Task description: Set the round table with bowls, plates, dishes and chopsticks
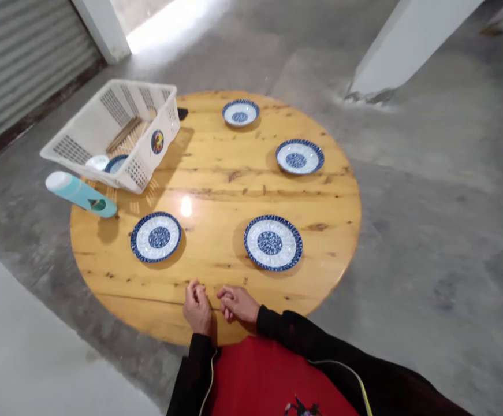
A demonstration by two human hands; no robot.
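L hand (197,307) & R hand (239,303) rest on near edge of round wooden worktop (216,173), almost touching each other. Both have fingers curled in, nothing seen in either. Near-left plate (156,237) & near-right plate (272,242) sit just beyond them, towards worktop centre. Two far plates (300,156) on worktop's far-right side. White basket (116,133) at far-left edge, teal bottle (80,195) lying at left edge.

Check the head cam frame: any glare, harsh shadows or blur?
Head view: small specular glare on the round varnished wooden table, near its middle; daylight blown out on the grey concrete floor at the top; white slatted plastic basket casts a soft shadow onto the tabletop; left hand and right hand at the near rim look sharp, no motion smear.
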